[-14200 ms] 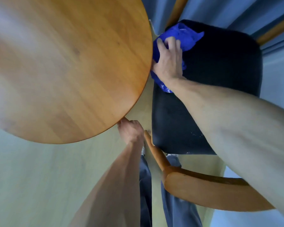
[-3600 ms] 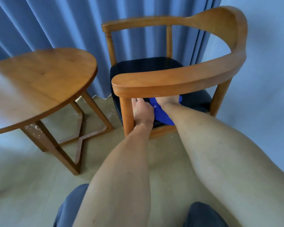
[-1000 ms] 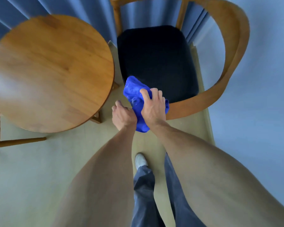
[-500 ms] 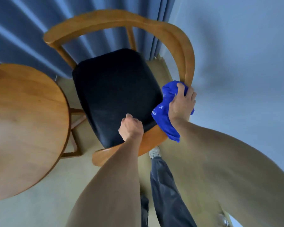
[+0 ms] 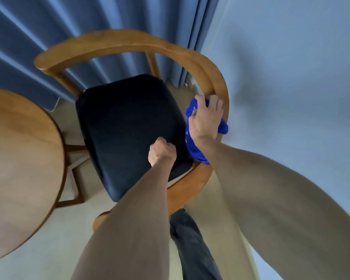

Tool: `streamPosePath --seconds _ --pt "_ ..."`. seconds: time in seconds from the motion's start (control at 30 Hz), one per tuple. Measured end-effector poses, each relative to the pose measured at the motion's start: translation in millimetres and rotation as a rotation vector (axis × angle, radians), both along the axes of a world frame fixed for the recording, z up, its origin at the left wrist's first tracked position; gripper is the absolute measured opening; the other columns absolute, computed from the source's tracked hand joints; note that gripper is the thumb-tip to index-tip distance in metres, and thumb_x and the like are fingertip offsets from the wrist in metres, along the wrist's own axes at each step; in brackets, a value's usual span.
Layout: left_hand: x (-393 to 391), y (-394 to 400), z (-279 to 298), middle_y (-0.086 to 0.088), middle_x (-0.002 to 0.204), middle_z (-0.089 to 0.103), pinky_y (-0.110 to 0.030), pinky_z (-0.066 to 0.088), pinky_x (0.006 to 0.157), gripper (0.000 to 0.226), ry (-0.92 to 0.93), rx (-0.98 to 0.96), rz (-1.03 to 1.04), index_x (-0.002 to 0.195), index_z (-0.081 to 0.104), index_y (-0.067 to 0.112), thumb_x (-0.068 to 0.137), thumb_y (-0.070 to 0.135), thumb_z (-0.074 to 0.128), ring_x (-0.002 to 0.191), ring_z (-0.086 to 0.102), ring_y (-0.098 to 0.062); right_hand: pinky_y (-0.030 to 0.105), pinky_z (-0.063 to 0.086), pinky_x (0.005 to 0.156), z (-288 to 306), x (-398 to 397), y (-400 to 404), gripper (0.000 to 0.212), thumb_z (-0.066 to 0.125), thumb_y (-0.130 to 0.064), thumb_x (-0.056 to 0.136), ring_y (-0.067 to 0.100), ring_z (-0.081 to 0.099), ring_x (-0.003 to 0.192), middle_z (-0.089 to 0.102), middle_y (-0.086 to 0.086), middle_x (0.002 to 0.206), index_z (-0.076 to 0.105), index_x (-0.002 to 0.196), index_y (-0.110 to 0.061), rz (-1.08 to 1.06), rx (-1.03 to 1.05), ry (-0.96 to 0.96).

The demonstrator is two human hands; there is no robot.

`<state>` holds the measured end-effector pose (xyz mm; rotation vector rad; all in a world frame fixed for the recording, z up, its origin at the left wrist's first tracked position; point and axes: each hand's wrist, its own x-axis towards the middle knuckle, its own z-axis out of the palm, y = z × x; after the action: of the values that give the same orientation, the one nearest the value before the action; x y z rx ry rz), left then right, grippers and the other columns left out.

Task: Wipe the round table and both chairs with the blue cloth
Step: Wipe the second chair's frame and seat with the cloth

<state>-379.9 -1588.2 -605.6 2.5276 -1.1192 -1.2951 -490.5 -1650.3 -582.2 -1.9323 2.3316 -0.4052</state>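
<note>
Since half a second ago the right hand (image 5: 207, 118) has slid the crumpled blue cloth (image 5: 192, 146) farther along the curved wooden armrest (image 5: 220, 83), toward its bend at two o'clock, fingers curled over cloth and rail together. Nearest the camera, both bare forearms fill the lower view and hide the front end of that rail; a dark trouser leg (image 5: 192, 247) shows between them at six o'clock, its foot cut off. The left hand (image 5: 162, 151) hovers over the black padded seat (image 5: 127, 126) of the wooden armchair (image 5: 109, 43), fingers curled into a fist holding nothing; whether it touches the seat cannot be told. Most of the cloth lies under the right palm, a tail hanging inside the rail. At nine o'clock the round wooden table (image 5: 22, 162) is cut by the frame's left edge, with a narrow strip of floor between it and the seat. Beyond, blue pleated curtains (image 5: 49, 27) stand close behind the backrest, and a pale wall (image 5: 291, 57) lies just beside the armrest.
</note>
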Motion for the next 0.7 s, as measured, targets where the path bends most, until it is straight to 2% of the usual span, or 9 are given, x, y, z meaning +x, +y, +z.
streamPosePath --seconds 0.13,0.2,0.33,0.4,0.47,0.5,0.57,0.63,0.7 --pt "38 -4 -4 -0.003 0.085 0.059 -0.034 0.053 0.071 0.016 0.016 0.028 0.055 0.100 0.058 0.015 0.095 0.020 0.044 0.079 0.060 -0.021 0.044 0.044 0.099 10 25 -43 0.035 0.059 -0.019 0.094 0.032 0.048 0.114 0.052 0.014 0.122 0.055 0.128 -0.017 -0.023 -0.031 -0.133" --pt "56 -1 -11 -0.004 0.089 0.059 -0.034 0.053 0.073 0.017 0.017 0.048 0.084 0.102 0.058 0.015 0.095 0.020 0.044 0.082 0.060 -0.022 0.043 0.045 0.099 3 38 -57 0.034 0.058 -0.026 0.095 0.031 0.050 0.113 0.052 0.014 0.122 0.053 0.128 -0.018 -0.061 0.019 -0.220" --pt "89 16 -42 -0.008 0.102 0.060 -0.034 0.052 0.081 0.024 0.056 0.114 0.154 0.110 0.059 0.014 0.095 0.021 0.041 0.090 0.058 -0.026 0.036 0.049 0.093 -29 78 -44 0.048 0.066 -0.031 0.080 0.023 0.059 0.101 0.057 0.003 0.116 0.049 0.124 -0.019 -0.229 0.287 -0.527" --pt "106 25 -61 -0.009 0.107 0.060 -0.031 0.046 0.076 0.028 0.072 0.150 0.157 0.112 0.060 0.013 0.093 0.021 0.041 0.088 0.054 -0.027 0.033 0.049 0.090 -56 102 -22 0.065 0.070 -0.028 0.076 0.024 0.061 0.103 0.061 0.003 0.118 0.043 0.134 -0.017 -0.407 0.446 -0.712" --pt "122 33 -78 -0.011 0.110 0.061 -0.030 0.042 0.075 0.030 0.082 0.172 0.175 0.113 0.060 0.011 0.091 0.021 0.043 0.091 0.054 -0.030 0.036 0.048 0.089 -79 125 7 0.082 0.075 -0.026 0.073 0.031 0.061 0.110 0.059 0.007 0.126 0.035 0.143 -0.014 -0.575 0.655 -0.827" --pt "133 39 -86 -0.011 0.111 0.061 -0.030 0.042 0.075 0.031 0.089 0.181 0.202 0.114 0.060 0.010 0.090 0.021 0.043 0.093 0.055 -0.031 0.037 0.049 0.088 -91 137 23 0.084 0.076 -0.025 0.071 0.032 0.060 0.110 0.058 0.008 0.127 0.035 0.143 -0.012 -0.608 0.779 -0.839" --pt "153 49 -97 -0.011 0.110 0.062 -0.029 0.041 0.076 0.034 0.111 0.181 0.285 0.115 0.060 0.009 0.088 0.020 0.045 0.094 0.055 -0.030 0.037 0.051 0.087 -107 156 49 0.074 0.076 -0.026 0.068 0.031 0.061 0.103 0.061 0.009 0.121 0.045 0.133 -0.010 -0.579 0.959 -0.812" --pt "169 58 -102 -0.010 0.105 0.065 -0.031 0.045 0.076 0.035 0.164 0.170 0.386 0.110 0.062 0.009 0.082 0.022 0.046 0.091 0.058 -0.031 0.041 0.052 0.090 -116 169 68 0.066 0.075 -0.026 0.066 0.031 0.061 0.099 0.062 0.008 0.115 0.048 0.124 -0.011 -0.522 1.013 -0.778" --pt "184 62 -104 -0.012 0.097 0.069 -0.035 0.051 0.077 0.029 0.278 0.147 0.516 0.095 0.064 0.009 0.077 0.022 0.046 0.092 0.065 -0.035 0.040 0.051 0.089 -115 183 76 0.053 0.072 -0.021 0.070 0.029 0.059 0.097 0.059 0.007 0.108 0.048 0.117 -0.010 -0.454 1.000 -0.760"
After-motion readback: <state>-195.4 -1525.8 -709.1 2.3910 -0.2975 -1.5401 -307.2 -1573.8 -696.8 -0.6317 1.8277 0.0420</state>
